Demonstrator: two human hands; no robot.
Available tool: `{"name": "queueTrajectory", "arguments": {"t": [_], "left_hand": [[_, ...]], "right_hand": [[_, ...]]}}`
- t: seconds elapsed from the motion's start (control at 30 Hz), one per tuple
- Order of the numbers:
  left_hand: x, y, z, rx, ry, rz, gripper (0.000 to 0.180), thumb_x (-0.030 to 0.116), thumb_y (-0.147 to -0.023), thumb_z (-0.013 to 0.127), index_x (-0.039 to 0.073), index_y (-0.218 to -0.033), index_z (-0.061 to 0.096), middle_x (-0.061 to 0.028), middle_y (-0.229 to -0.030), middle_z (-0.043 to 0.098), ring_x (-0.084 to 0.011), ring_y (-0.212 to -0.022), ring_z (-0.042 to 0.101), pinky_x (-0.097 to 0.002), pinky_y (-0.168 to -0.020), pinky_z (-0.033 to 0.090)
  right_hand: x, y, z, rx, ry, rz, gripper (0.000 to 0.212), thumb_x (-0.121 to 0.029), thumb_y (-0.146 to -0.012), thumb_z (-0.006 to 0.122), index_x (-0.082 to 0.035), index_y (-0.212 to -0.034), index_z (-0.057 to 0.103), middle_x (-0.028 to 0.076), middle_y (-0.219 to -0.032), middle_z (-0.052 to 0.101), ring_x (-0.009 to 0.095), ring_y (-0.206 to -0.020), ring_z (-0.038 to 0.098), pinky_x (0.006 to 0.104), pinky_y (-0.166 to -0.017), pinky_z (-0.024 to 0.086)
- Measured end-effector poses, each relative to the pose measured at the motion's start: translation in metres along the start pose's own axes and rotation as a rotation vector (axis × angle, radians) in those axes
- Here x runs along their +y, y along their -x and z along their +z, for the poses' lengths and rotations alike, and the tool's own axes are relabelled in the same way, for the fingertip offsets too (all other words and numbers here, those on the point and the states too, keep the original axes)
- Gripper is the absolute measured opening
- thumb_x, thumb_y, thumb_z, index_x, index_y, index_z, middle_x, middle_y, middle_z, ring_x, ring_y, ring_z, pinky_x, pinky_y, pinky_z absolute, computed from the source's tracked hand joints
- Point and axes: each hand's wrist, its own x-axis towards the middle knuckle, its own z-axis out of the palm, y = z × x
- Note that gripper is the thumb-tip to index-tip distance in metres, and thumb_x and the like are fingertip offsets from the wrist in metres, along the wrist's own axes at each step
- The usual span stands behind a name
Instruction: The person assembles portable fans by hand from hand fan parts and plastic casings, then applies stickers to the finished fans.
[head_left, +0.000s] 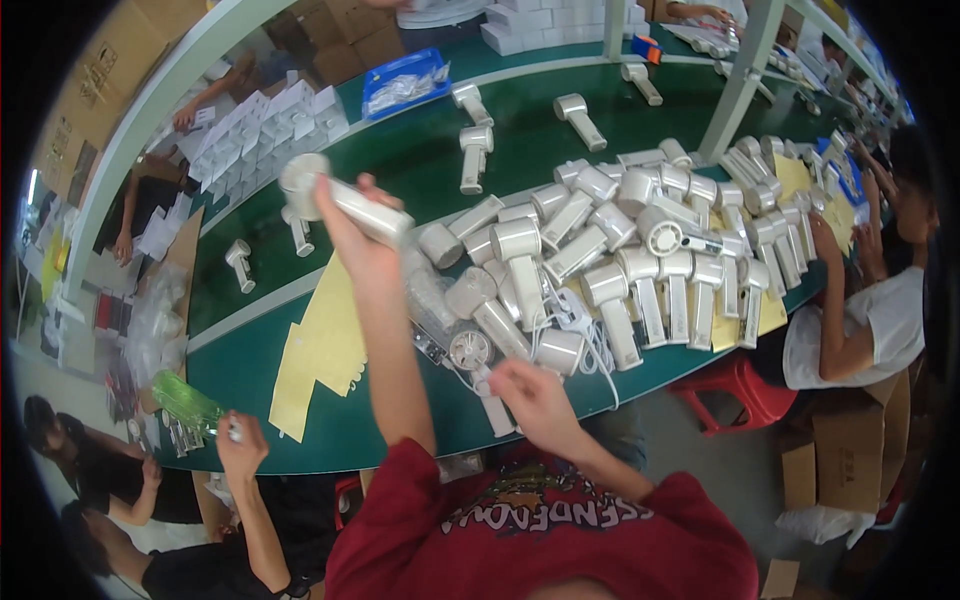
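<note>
Raised over the far side of the bench, my left hand (358, 235) is closed round a white handheld fan (365, 212), whose round head points to the left. The fan is slightly smeared by motion. My right hand (540, 405) is held low near the bench's front edge with its fingertips drawn together; whatever they pinch, if anything, is hidden. Just beside those fingertips lies another fan (470, 350) with its grille showing. A large pile of similar white fans (570, 235) covers the bench to the right, and a white cable (600, 370) lies among them.
Several fans (476, 160) lie spaced along the dark green belt (380, 160) beyond the bench. Yellow card sheets (310, 350) lie left of my arm. A blue tray (405, 85) holds small bags. Co-workers sit at both sides; a red stool (735, 390) stands right.
</note>
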Motion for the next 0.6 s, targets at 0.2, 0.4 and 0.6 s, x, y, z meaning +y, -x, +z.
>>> {"name": "queueTrajectory", "arguments": {"t": [0.2, 0.4, 0.6], "left_hand": [[0.013, -0.111, -0.099, 0.144, -0.874, 0.001, 0.045, 0.03, -0.065, 0.074, -0.005, -0.085, 0.054, -0.0085, -0.07, 0.054, -0.018, -0.052, 0.056, -0.0302, -0.048, 0.05], [0.024, -0.207, -0.174, 0.21, -0.882, -0.032, 0.044, 0.033, -0.071, 0.065, -0.006, -0.088, 0.056, -0.0098, -0.076, 0.058, -0.0167, -0.058, 0.058, -0.0303, -0.053, 0.05], [0.03, -0.242, -0.24, 0.335, -1.912, 0.157, 0.056, 0.054, -0.077, 0.048, 0.003, -0.096, 0.06, -0.0142, -0.09, 0.063, -0.029, -0.09, 0.059, -0.0384, -0.081, 0.042]], "right_hand": [[-0.033, -0.001, -0.051, 0.23, -0.137, -0.162, 0.018, -0.015, -0.091, 0.042, -0.004, -0.077, 0.047, -0.002, -0.066, 0.045, 0.002, -0.05, 0.033, 0.0168, -0.045, 0.025], [-0.014, -0.007, -0.055, 0.161, -0.13, -0.025, 0.019, -0.016, -0.091, 0.042, -0.002, -0.079, 0.049, -0.004, -0.059, 0.041, 0.001, -0.05, 0.031, 0.017, -0.045, 0.023], [0.002, -0.015, -0.068, 0.195, -0.109, 0.081, 0.022, -0.018, -0.092, 0.042, -0.003, -0.077, 0.049, -0.004, -0.056, 0.039, 0.002, -0.05, 0.031, 0.0174, -0.046, 0.024]]}}
